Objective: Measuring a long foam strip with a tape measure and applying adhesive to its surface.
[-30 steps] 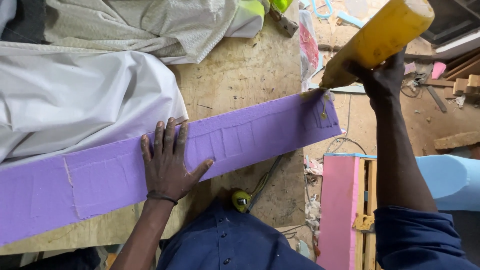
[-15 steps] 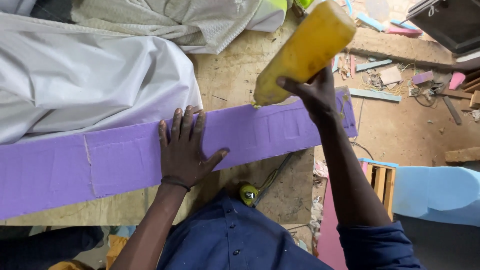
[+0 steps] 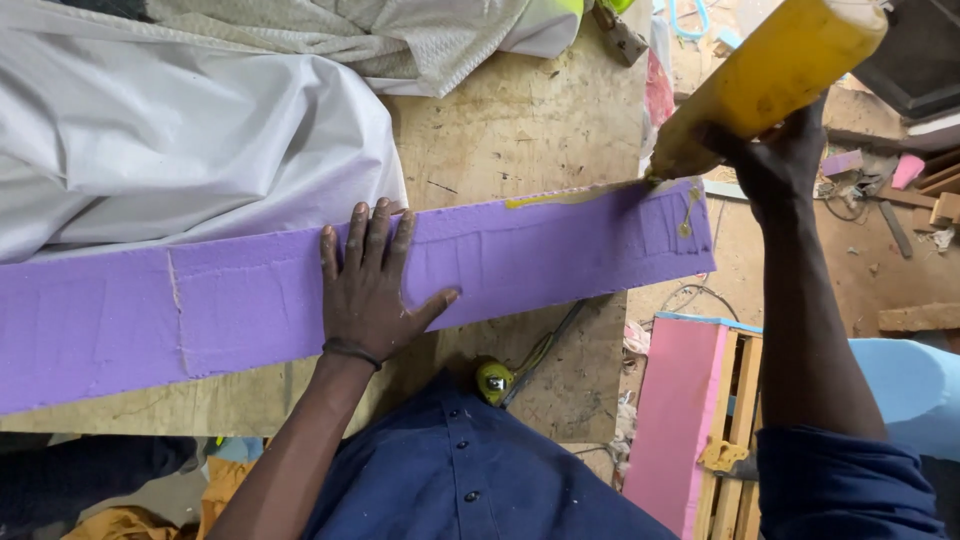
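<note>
Across the plywood bench (image 3: 520, 120), the purple foam strip (image 3: 230, 310) runs left-right; left hand (image 3: 372, 290) lies flat on it, right hand (image 3: 785, 160) grips the yellow bottle (image 3: 775, 70), tipped at its far-right edge.

Workshop, prob. upholstery/carpentry: rough plywood workbench (image 3: 520, 120), purple foam strip (image 3: 230, 300) across it, wood offcuts (image 3: 915, 318) on dusty floor at 3 o'clock, pink foam slab (image 3: 670, 420) on wooden frame at 5 o'clock.
</note>
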